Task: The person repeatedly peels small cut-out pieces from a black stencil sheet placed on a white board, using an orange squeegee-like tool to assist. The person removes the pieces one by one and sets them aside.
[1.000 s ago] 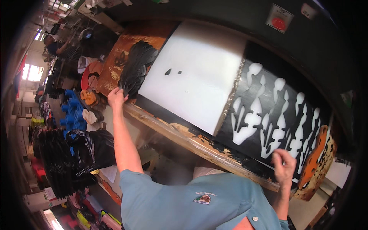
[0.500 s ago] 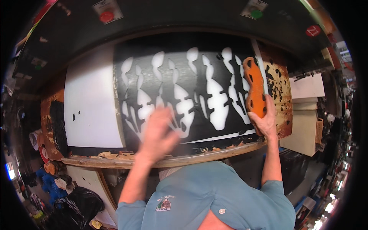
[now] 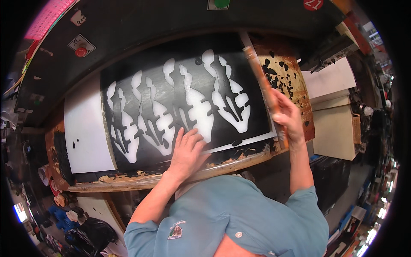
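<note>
A black sheet lies on the worktop, with several leaf-like and notched openings cut through it that show white below. My left hand rests on the sheet's near edge, fingers spread and holding nothing. In my right hand is an orange cutting die, gripped near its lower end. The die is tipped up on its narrow side at the sheet's right edge, so its outline is seen edge-on. Whether it touches the sheet I cannot tell.
A white board shows left of the sheet. A wooden rail runs along the near edge. Small black scraps litter the brown surface at right. The dark machine front carries a red button and a green button.
My right hand has turned the die from its broad face to edge-on. My left hand, blurred before, now rests on the sheet. The whole view has rotated and shifted.
</note>
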`<action>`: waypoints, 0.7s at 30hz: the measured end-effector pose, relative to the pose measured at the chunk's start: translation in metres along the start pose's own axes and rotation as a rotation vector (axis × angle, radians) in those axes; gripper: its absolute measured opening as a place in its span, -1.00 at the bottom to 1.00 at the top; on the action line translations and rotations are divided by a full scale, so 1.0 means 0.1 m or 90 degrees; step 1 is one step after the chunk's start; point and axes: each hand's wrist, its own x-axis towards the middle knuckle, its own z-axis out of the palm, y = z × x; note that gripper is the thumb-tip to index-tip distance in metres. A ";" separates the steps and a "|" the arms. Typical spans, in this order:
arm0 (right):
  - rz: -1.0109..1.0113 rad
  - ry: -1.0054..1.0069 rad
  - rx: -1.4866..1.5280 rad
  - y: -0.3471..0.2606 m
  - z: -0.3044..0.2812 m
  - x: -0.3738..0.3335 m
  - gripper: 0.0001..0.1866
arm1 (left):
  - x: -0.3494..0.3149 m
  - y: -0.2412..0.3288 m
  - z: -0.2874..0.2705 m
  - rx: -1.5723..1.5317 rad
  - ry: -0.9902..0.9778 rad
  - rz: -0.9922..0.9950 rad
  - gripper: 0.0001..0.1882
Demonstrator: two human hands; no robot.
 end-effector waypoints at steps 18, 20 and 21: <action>0.099 -0.134 0.847 0.46 0.19 0.09 0.02 | 0.21 0.13 -0.10 -0.020 0.021 -0.032 -0.48; 0.059 -0.067 0.591 0.38 0.05 0.09 -0.09 | 0.22 0.16 -0.13 0.006 0.011 -0.031 -0.50; 0.041 -0.029 0.471 0.33 -0.02 0.09 -0.13 | 0.22 0.19 -0.13 0.001 0.011 -0.019 -0.52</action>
